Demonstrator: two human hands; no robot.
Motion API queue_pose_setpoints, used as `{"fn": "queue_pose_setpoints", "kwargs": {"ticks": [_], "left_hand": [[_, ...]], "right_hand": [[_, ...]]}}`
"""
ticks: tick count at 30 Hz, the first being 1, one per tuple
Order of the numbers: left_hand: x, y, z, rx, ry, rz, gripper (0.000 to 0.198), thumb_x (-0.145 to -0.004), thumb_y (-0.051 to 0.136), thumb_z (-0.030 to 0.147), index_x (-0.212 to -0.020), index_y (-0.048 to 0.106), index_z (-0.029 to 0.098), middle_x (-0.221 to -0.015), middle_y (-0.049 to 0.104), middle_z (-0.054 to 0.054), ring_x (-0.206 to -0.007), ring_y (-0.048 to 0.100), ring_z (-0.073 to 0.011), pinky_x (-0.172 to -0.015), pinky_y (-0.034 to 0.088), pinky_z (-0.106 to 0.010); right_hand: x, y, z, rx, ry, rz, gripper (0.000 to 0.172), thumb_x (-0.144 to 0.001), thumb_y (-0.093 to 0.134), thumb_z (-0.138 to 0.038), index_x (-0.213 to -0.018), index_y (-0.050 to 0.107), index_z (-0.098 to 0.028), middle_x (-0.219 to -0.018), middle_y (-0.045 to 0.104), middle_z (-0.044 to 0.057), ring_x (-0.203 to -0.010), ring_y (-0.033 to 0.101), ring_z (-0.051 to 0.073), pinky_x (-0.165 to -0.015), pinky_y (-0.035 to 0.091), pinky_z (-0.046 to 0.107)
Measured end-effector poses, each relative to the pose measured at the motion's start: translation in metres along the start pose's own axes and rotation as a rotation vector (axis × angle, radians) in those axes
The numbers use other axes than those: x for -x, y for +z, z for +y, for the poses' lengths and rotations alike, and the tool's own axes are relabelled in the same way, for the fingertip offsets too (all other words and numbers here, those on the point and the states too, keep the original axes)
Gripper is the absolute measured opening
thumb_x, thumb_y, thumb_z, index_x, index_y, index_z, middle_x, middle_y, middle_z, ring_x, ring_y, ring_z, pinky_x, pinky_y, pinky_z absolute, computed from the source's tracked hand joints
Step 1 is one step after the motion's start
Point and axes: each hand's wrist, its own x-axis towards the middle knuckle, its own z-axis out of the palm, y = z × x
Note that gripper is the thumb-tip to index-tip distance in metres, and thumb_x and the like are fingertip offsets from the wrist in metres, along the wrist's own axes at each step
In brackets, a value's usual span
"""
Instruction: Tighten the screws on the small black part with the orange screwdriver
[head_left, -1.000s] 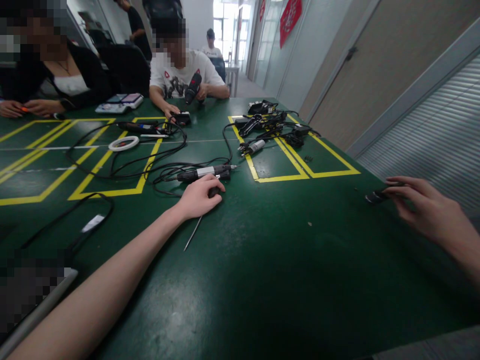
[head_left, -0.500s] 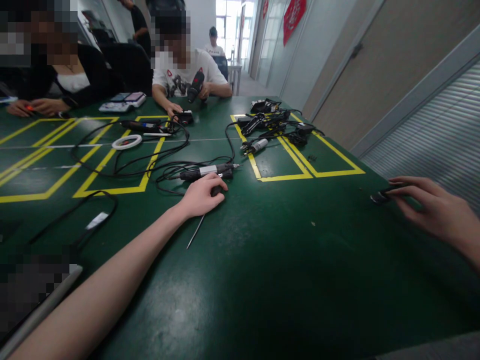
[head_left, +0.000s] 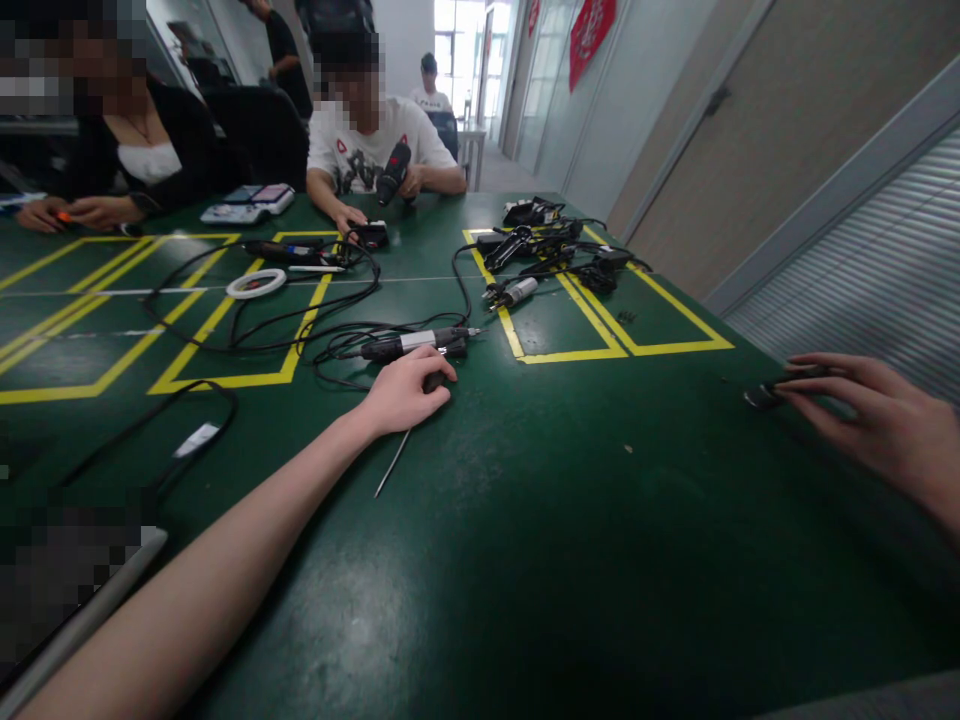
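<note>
My left hand point(head_left: 405, 392) lies curled over the black handle of a thin screwdriver point(head_left: 393, 463), whose metal shaft points back toward me on the green table point(head_left: 525, 560). Just beyond its knuckles lies a black and silver electric screwdriver point(head_left: 409, 344) with a cable. My right hand point(head_left: 877, 420) reaches to the table's right edge, fingers stretched, with the fingertips touching a small flat black part point(head_left: 759, 397).
Black cables point(head_left: 247, 330) loop across yellow-taped boxes, beside a white ring point(head_left: 256, 284). More tools and plugs point(head_left: 540, 255) lie in the far right box. Two people sit across the table; one holds a black tool point(head_left: 391, 175). A grey device point(head_left: 75, 620) lies at my lower left.
Almost nothing has moved. The view has shifted slightly, and my right hand has edged a little to the right with the small black part.
</note>
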Motion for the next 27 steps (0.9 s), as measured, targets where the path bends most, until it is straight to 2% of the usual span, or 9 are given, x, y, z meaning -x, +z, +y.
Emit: {"fn": "queue_pose_setpoints", "kwargs": {"ticks": [3,9,13,16,21,24,27], "left_hand": [[0.000,0.000,0.000,0.001,0.001,0.003,0.024,-0.080,0.056,0.023,-0.096,0.074,0.021,-0.110,0.067,-0.005,-0.093,0.064,-0.0215,-0.080,0.050,-0.034],[0.000,-0.001,0.001,0.005,-0.007,-0.005,0.024,-0.081,0.056,0.023,-0.097,0.074,0.020,-0.109,0.066,-0.005,-0.091,0.063,-0.0211,-0.079,0.048,-0.034],[0.000,0.001,0.000,0.009,0.002,0.003,0.024,-0.080,0.056,0.023,-0.096,0.074,0.020,-0.107,0.066,-0.004,-0.088,0.062,-0.0202,-0.076,0.047,-0.033],[0.000,0.002,-0.002,0.011,0.007,0.009,0.024,-0.080,0.056,0.023,-0.096,0.074,0.020,-0.107,0.066,-0.004,-0.088,0.062,-0.0200,-0.076,0.046,-0.033],[0.000,0.002,-0.002,0.019,0.011,0.012,0.024,-0.079,0.056,0.022,-0.096,0.074,0.020,-0.109,0.066,-0.005,-0.088,0.062,-0.0200,-0.076,0.047,-0.033],[0.000,0.000,0.000,0.013,0.003,0.004,0.024,-0.080,0.056,0.023,-0.096,0.074,0.020,-0.109,0.066,-0.005,-0.088,0.062,-0.0202,-0.076,0.047,-0.033],[0.000,-0.001,0.001,0.007,0.001,-0.001,0.024,-0.080,0.056,0.023,-0.096,0.074,0.020,-0.109,0.066,-0.004,-0.090,0.063,-0.0207,-0.078,0.049,-0.033]], "right_hand": [[0.000,-0.001,0.003,0.013,-0.208,0.036,0.035,-0.094,0.050,-0.050,-0.085,0.072,-0.024,-0.107,0.077,0.013,-0.086,0.077,0.028,-0.060,0.062,0.038],[0.000,0.000,0.006,0.021,-0.212,0.072,0.037,-0.095,0.049,-0.051,-0.084,0.071,-0.024,-0.105,0.077,0.013,-0.084,0.077,0.028,-0.062,0.062,0.039],[-0.002,0.003,0.007,0.031,-0.304,0.129,0.038,-0.097,0.049,-0.050,-0.081,0.070,-0.022,-0.102,0.076,0.015,-0.081,0.077,0.029,-0.058,0.062,0.038],[-0.003,0.003,0.005,0.019,-0.308,0.145,0.037,-0.098,0.050,-0.048,-0.082,0.070,-0.022,-0.103,0.076,0.015,-0.081,0.078,0.030,-0.058,0.062,0.039],[0.002,0.004,-0.002,-0.078,-0.137,0.087,0.032,-0.094,0.054,-0.049,-0.085,0.071,-0.023,-0.105,0.077,0.015,-0.087,0.078,0.034,-0.067,0.067,0.049],[0.005,0.006,-0.008,-0.246,0.106,0.062,0.028,-0.085,0.062,-0.053,-0.087,0.067,-0.025,-0.109,0.075,0.014,-0.095,0.077,0.037,-0.077,0.067,0.058],[0.004,0.010,-0.015,-0.424,0.328,0.066,0.039,-0.072,0.073,-0.058,-0.091,0.058,-0.027,-0.117,0.072,0.013,-0.098,0.076,0.036,-0.088,0.063,0.066]]}}
